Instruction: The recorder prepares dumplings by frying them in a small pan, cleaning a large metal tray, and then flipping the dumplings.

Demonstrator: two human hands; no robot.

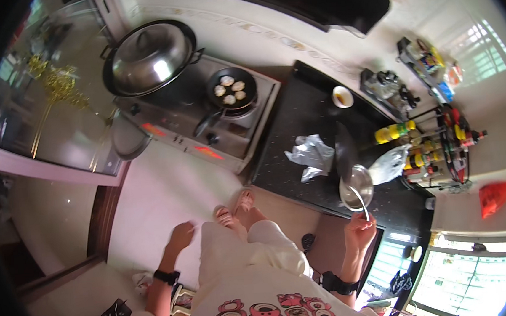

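Observation:
My right hand [360,233] is closed on the handle of a pale spoon [360,200] at the counter's near edge. The spoon's other end reaches into a round metal bowl [346,197], whose contents are hard to make out. My left hand [181,236] hangs over the floor beside my leg, away from any object. Its fingers look loosely curled, with nothing seen in them. On the gas stove, a small black frying pan [214,79] holds several round pale pieces of food [230,100]. Its handle points toward me.
A large wok [112,89] with a domed metal lid [149,53] stands on the stove's left. Crumpled foil [312,155], a small white bowl [342,97] and a plastic bag [390,165] lie on the black counter [285,120]. Sauce bottles [422,160] fill a rack at right.

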